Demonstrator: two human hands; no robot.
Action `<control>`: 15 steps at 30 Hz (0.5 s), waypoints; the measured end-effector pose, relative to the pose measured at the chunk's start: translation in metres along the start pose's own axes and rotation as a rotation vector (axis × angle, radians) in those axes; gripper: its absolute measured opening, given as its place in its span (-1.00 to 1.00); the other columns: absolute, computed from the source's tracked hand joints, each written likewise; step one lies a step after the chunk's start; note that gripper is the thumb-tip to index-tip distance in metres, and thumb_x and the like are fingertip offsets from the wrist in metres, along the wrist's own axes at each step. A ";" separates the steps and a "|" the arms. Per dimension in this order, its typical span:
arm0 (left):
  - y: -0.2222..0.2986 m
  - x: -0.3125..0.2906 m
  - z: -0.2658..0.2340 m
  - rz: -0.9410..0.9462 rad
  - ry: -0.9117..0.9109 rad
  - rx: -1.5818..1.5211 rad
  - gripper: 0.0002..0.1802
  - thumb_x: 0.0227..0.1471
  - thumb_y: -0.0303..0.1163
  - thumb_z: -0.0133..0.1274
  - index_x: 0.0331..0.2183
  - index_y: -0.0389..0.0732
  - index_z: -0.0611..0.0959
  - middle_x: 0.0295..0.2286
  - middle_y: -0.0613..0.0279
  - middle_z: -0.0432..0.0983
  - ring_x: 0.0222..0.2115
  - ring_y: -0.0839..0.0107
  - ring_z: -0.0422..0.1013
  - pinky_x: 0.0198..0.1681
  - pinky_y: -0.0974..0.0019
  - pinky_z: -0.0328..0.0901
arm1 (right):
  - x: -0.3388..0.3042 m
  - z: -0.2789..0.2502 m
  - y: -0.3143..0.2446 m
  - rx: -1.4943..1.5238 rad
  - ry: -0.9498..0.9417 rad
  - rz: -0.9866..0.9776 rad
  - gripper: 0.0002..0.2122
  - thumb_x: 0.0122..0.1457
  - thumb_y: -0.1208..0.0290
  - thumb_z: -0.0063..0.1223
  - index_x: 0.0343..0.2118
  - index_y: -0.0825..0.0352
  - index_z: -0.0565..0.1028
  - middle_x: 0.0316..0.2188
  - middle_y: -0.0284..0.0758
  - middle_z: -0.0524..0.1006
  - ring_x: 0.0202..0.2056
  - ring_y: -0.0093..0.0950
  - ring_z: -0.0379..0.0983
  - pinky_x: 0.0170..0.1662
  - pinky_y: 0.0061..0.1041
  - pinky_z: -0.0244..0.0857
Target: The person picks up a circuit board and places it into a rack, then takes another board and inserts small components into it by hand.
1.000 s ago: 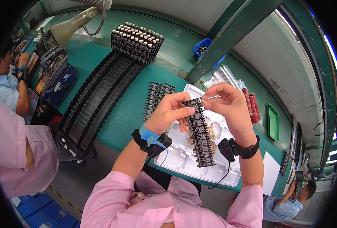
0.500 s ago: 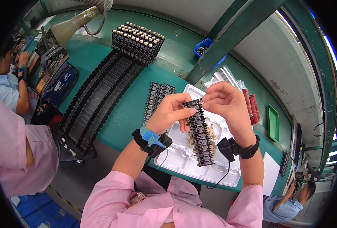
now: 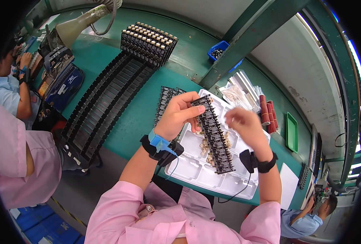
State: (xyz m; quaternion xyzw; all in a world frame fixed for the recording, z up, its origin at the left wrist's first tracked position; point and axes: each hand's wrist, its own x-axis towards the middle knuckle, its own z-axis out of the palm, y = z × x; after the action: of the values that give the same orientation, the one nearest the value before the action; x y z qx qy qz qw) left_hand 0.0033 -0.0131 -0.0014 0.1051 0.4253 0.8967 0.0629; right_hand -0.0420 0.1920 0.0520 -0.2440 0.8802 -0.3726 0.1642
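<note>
My left hand (image 3: 178, 116) is closed on a long black circuit board panel (image 3: 214, 136), pinching it near its upper end between thumb and fingers. The panel hangs tilted over a white compartment tray (image 3: 188, 168). Small pale gold parts (image 3: 205, 146) lie heaped in the tray, partly hidden behind the panel. To the right of the panel and apart from it is my right hand (image 3: 245, 127); its fingers are smeared by motion, so I cannot see whether they hold anything. More black panels (image 3: 164, 101) lie on the green table behind my left hand.
A long black slotted rack (image 3: 107, 103) stands to the left, with upright panels bearing pale round tops (image 3: 150, 42) at its far end. Beyond the tray are clear plastic bags (image 3: 235, 95), red-brown rolls (image 3: 266, 110), a green tray (image 3: 291, 132) and a green post (image 3: 237, 49). People work nearby.
My right hand has come away from the panel's upper end, moving down and to the right. The panel has risen slightly at its top, and its lower end has swung right.
</note>
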 end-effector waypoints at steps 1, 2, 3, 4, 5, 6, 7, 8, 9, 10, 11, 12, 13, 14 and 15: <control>0.000 0.000 -0.001 0.006 0.011 -0.018 -0.92 -0.08 -0.46 -0.07 -0.49 -0.26 0.41 -0.61 0.27 0.41 -0.74 0.58 0.33 -0.72 0.57 0.23 | -0.008 0.005 0.007 -0.234 -0.068 -0.050 -0.84 -0.14 0.59 -0.02 -0.41 0.38 0.42 -0.57 -0.31 0.45 -0.50 -0.50 0.41 -0.42 -0.56 0.25; 0.000 0.000 -0.002 0.009 0.016 -0.018 -0.92 -0.08 -0.46 -0.07 -0.49 -0.26 0.41 -0.61 0.27 0.41 -0.74 0.58 0.33 -0.72 0.57 0.23 | -0.015 0.011 0.010 -0.235 -0.074 -0.053 -0.84 -0.14 0.59 -0.02 -0.41 0.38 0.42 -0.57 -0.31 0.45 -0.50 -0.50 0.41 -0.42 -0.56 0.25; -0.001 0.000 -0.002 0.019 0.019 -0.027 -0.91 -0.09 -0.46 -0.06 -0.50 -0.27 0.41 -0.62 0.28 0.41 -0.74 0.58 0.33 -0.72 0.58 0.23 | -0.024 0.017 0.013 -0.355 -0.119 -0.093 -0.84 -0.17 0.60 -0.04 -0.44 0.40 0.41 -0.57 -0.26 0.43 -0.51 -0.39 0.39 -0.44 -0.52 0.25; -0.002 0.000 -0.001 0.031 0.024 -0.034 -0.91 -0.09 -0.45 -0.05 -0.51 -0.27 0.42 -0.63 0.29 0.40 -0.74 0.59 0.33 -0.71 0.59 0.22 | -0.031 0.022 0.016 -0.476 -0.165 -0.135 -0.85 -0.20 0.61 -0.06 -0.46 0.41 0.41 -0.56 -0.21 0.41 -0.51 -0.28 0.38 -0.45 -0.48 0.26; -0.003 0.000 -0.001 0.041 0.027 -0.041 -0.90 -0.10 -0.45 -0.04 -0.53 -0.28 0.42 -0.64 0.29 0.39 -0.74 0.60 0.32 -0.71 0.60 0.22 | -0.035 0.028 0.019 -0.476 -0.168 -0.136 -0.85 -0.20 0.61 -0.06 -0.46 0.41 0.41 -0.56 -0.21 0.41 -0.51 -0.28 0.38 -0.45 -0.48 0.26; -0.003 0.000 -0.001 0.041 0.027 -0.043 -0.90 -0.10 -0.45 -0.04 -0.53 -0.28 0.42 -0.64 0.29 0.39 -0.74 0.60 0.32 -0.71 0.60 0.22 | -0.039 0.034 0.023 -0.486 -0.123 -0.175 -0.83 -0.21 0.61 -0.06 -0.46 0.41 0.40 -0.56 -0.21 0.40 -0.51 -0.25 0.37 -0.44 -0.46 0.26; -0.003 0.001 -0.001 0.043 0.041 -0.044 -0.90 -0.10 -0.45 -0.04 -0.53 -0.27 0.42 -0.64 0.30 0.39 -0.73 0.60 0.32 -0.70 0.60 0.22 | -0.041 0.039 0.027 -0.495 -0.078 -0.214 -0.82 -0.23 0.60 -0.06 -0.45 0.41 0.39 -0.56 -0.21 0.39 -0.51 -0.22 0.37 -0.44 -0.43 0.25; -0.003 0.001 -0.001 0.045 0.054 -0.045 -0.90 -0.10 -0.45 -0.04 -0.53 -0.27 0.43 -0.64 0.30 0.40 -0.73 0.61 0.32 -0.70 0.60 0.22 | -0.043 0.043 0.029 -0.504 -0.032 -0.253 -0.81 -0.24 0.60 -0.05 -0.45 0.41 0.39 -0.56 -0.20 0.38 -0.50 -0.20 0.36 -0.44 -0.40 0.25; -0.004 0.001 0.000 0.047 0.067 -0.046 -0.91 -0.10 -0.45 -0.04 -0.52 -0.26 0.43 -0.64 0.30 0.40 -0.73 0.61 0.32 -0.70 0.60 0.22 | -0.044 0.044 0.031 -0.503 -0.031 -0.253 -0.81 -0.24 0.60 -0.05 -0.45 0.41 0.39 -0.56 -0.20 0.38 -0.50 -0.20 0.36 -0.44 -0.40 0.25; -0.004 0.000 0.000 0.046 0.066 -0.045 -0.91 -0.10 -0.45 -0.04 -0.52 -0.26 0.43 -0.64 0.30 0.40 -0.73 0.61 0.32 -0.70 0.60 0.22 | -0.046 0.046 0.032 -0.479 -0.031 -0.252 -0.80 -0.24 0.60 -0.05 -0.44 0.41 0.38 -0.55 -0.20 0.37 -0.51 -0.20 0.36 -0.44 -0.40 0.25; -0.004 0.001 0.000 0.048 0.069 -0.046 -0.91 -0.10 -0.44 -0.04 -0.52 -0.26 0.43 -0.63 0.31 0.40 -0.72 0.62 0.32 -0.70 0.60 0.22 | -0.046 0.046 0.033 -0.457 -0.030 -0.253 -0.80 -0.24 0.59 -0.04 -0.44 0.41 0.38 -0.55 -0.19 0.37 -0.51 -0.20 0.36 -0.45 -0.39 0.24; -0.005 0.001 0.000 0.049 0.072 -0.048 -0.91 -0.10 -0.44 -0.04 -0.52 -0.25 0.43 -0.63 0.31 0.40 -0.72 0.62 0.32 -0.70 0.61 0.21 | -0.046 0.046 0.034 -0.434 -0.029 -0.254 -0.79 -0.24 0.59 -0.04 -0.43 0.41 0.37 -0.54 -0.19 0.36 -0.51 -0.20 0.36 -0.45 -0.38 0.24; -0.005 0.001 0.000 0.051 0.075 -0.050 -0.91 -0.10 -0.44 -0.04 -0.52 -0.25 0.43 -0.63 0.31 0.40 -0.72 0.63 0.32 -0.69 0.61 0.21 | -0.046 0.047 0.035 -0.435 -0.027 -0.255 -0.79 -0.24 0.59 -0.04 -0.43 0.41 0.37 -0.54 -0.19 0.36 -0.51 -0.20 0.36 -0.45 -0.38 0.24; -0.005 0.001 0.001 0.052 0.074 -0.049 -0.91 -0.10 -0.44 -0.04 -0.52 -0.25 0.43 -0.63 0.31 0.40 -0.72 0.63 0.32 -0.69 0.61 0.21 | -0.046 0.047 0.036 -0.418 -0.023 -0.243 -0.80 -0.24 0.59 -0.05 -0.43 0.42 0.37 -0.55 -0.18 0.36 -0.52 -0.20 0.36 -0.46 -0.38 0.24; -0.005 0.002 0.001 0.051 0.076 -0.046 -0.91 -0.10 -0.44 -0.03 -0.52 -0.25 0.44 -0.63 0.32 0.40 -0.72 0.63 0.32 -0.69 0.61 0.20 | -0.046 0.047 0.036 -0.401 -0.018 -0.230 -0.80 -0.23 0.60 -0.05 -0.44 0.42 0.37 -0.55 -0.18 0.36 -0.52 -0.20 0.36 -0.46 -0.37 0.24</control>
State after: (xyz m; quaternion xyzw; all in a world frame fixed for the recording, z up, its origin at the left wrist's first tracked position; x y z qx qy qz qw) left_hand 0.0020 -0.0091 -0.0041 0.0803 0.4041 0.9108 0.0264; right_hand 0.0070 0.2116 -0.0013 -0.3737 0.9015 -0.2045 0.0766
